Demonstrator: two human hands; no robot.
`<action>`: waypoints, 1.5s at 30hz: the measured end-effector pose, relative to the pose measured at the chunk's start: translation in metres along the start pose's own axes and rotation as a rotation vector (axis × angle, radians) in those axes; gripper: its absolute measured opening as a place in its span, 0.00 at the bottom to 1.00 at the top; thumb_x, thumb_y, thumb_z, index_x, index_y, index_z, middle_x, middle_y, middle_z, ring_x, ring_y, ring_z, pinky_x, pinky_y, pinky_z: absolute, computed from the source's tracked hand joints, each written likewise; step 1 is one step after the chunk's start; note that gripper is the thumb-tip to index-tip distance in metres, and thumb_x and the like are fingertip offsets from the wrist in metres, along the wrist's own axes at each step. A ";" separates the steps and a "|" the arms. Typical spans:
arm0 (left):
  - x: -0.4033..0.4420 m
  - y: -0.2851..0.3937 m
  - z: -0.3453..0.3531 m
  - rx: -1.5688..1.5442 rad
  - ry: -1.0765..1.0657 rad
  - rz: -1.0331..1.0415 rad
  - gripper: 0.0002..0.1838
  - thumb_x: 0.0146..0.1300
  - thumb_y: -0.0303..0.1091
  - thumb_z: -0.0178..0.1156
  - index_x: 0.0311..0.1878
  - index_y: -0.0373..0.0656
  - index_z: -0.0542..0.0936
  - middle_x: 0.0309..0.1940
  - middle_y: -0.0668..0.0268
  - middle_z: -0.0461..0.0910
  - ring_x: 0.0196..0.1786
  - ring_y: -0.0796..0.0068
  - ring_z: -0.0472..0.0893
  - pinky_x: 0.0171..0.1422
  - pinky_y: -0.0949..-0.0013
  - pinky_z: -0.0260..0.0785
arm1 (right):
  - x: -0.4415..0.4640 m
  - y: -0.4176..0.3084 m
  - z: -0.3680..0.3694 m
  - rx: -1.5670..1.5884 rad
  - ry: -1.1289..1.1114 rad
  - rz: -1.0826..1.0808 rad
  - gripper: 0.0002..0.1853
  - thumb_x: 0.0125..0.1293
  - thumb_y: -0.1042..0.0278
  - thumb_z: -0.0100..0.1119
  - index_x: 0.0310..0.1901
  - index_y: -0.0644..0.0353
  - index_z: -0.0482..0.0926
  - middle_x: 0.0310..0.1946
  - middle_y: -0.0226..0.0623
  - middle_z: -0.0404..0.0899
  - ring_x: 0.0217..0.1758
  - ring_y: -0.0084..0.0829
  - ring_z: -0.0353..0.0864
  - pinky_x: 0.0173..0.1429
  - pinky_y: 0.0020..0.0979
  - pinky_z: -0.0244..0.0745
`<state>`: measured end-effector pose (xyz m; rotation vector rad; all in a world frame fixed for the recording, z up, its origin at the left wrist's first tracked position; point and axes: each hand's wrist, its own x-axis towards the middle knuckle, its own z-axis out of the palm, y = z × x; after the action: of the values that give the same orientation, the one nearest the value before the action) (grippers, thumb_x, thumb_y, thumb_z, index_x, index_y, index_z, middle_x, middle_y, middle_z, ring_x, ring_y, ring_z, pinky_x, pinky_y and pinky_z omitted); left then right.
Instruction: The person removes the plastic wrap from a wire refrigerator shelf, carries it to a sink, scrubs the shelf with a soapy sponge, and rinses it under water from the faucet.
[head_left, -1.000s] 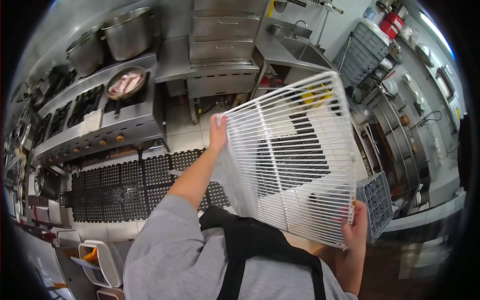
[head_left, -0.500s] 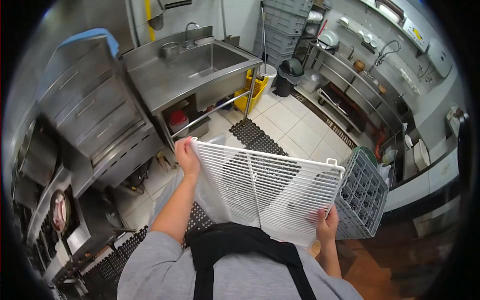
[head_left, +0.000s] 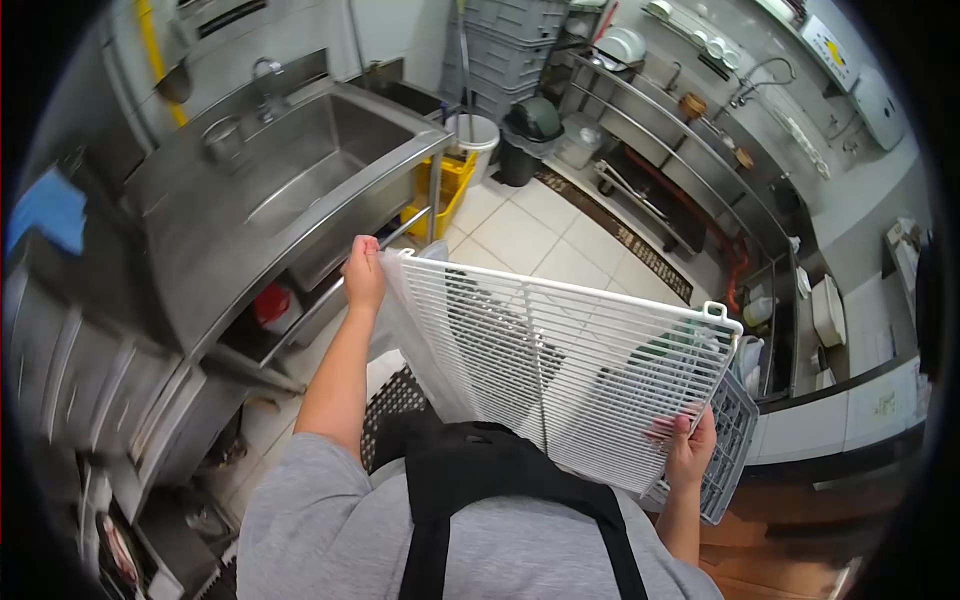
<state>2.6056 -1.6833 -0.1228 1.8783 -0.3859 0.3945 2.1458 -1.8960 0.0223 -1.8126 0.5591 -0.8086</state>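
A white wire rack (head_left: 560, 360) spans the space in front of my body, tilted, with its far edge raised. My left hand (head_left: 364, 274) is closed around its left corner, together with a sheet of clear plastic (head_left: 415, 350) that hangs along that side. At the lower right edge, my right hand (head_left: 690, 445) grips the rack, some fingers showing behind the wires. Through the bars, the floor and a dark mat are visible.
A steel sink (head_left: 310, 170) with a counter stands at the left. Beyond it are a yellow bucket (head_left: 440, 190), a black bin (head_left: 522, 145) and stacked grey crates (head_left: 505, 45). A grey crate (head_left: 735, 450) lies right of the rack. A curved steel counter (head_left: 660, 130) runs along the right.
The view has turned rightward, away from the stove, and the sink is nearer. The rack has come round with my body, its far edge now more level. Both hands keep their hold.
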 end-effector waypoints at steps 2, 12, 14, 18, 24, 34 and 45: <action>0.041 -0.006 0.059 -0.035 -0.050 0.035 0.16 0.72 0.45 0.40 0.38 0.44 0.72 0.29 0.54 0.78 0.35 0.49 0.78 0.38 0.56 0.67 | 0.041 0.005 0.004 -0.041 0.059 0.016 0.18 0.69 0.58 0.53 0.48 0.68 0.72 0.39 0.35 0.79 0.38 0.20 0.77 0.42 0.23 0.75; 0.185 0.038 0.319 -0.256 -0.364 0.079 0.16 0.70 0.43 0.45 0.35 0.41 0.74 0.29 0.56 0.78 0.36 0.51 0.78 0.39 0.60 0.68 | 0.197 0.016 -0.015 -0.060 0.389 0.128 0.17 0.69 0.58 0.54 0.45 0.68 0.73 0.39 0.35 0.78 0.39 0.20 0.75 0.43 0.23 0.71; 0.203 0.040 0.358 -0.197 -0.444 0.054 0.17 0.69 0.45 0.46 0.34 0.41 0.75 0.27 0.56 0.77 0.35 0.54 0.77 0.39 0.61 0.68 | 0.218 0.042 -0.031 -0.032 0.395 0.142 0.17 0.69 0.59 0.54 0.47 0.67 0.72 0.38 0.34 0.78 0.37 0.20 0.77 0.39 0.23 0.73; 0.254 -0.011 0.445 -0.087 -0.232 -0.199 0.17 0.68 0.43 0.46 0.42 0.41 0.79 0.35 0.56 0.82 0.39 0.60 0.80 0.45 0.62 0.69 | 0.279 0.103 -0.069 -0.203 0.326 0.057 0.17 0.70 0.60 0.52 0.50 0.66 0.70 0.41 0.36 0.78 0.35 0.21 0.78 0.37 0.25 0.76; 0.343 0.041 0.492 0.039 -0.473 -0.117 0.23 0.62 0.52 0.56 0.44 0.38 0.80 0.42 0.54 0.81 0.46 0.59 0.80 0.50 0.63 0.70 | 0.399 0.116 -0.220 -0.110 0.863 0.072 0.22 0.71 0.53 0.48 0.57 0.62 0.65 0.38 0.33 0.75 0.36 0.24 0.79 0.31 0.27 0.77; 0.429 0.084 0.594 1.202 -1.124 0.190 0.26 0.46 0.52 0.70 0.41 0.41 0.83 0.46 0.57 0.81 0.49 0.59 0.81 0.52 0.59 0.74 | 0.539 0.219 -0.284 -0.098 1.174 0.173 0.29 0.69 0.49 0.50 0.61 0.65 0.63 0.40 0.44 0.74 0.36 0.31 0.76 0.34 0.33 0.77; 0.578 0.008 0.753 0.880 -0.775 0.175 0.14 0.61 0.47 0.56 0.44 0.51 0.80 0.50 0.60 0.72 0.51 0.58 0.77 0.54 0.56 0.70 | 0.634 0.243 -0.297 0.021 1.149 0.366 0.26 0.67 0.46 0.53 0.54 0.61 0.69 0.29 0.33 0.71 0.24 0.24 0.71 0.29 0.25 0.72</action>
<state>3.1803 -2.4385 -0.0986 2.8444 -1.0172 -0.1155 2.3451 -2.6097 0.0384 -1.0149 1.5335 -1.5404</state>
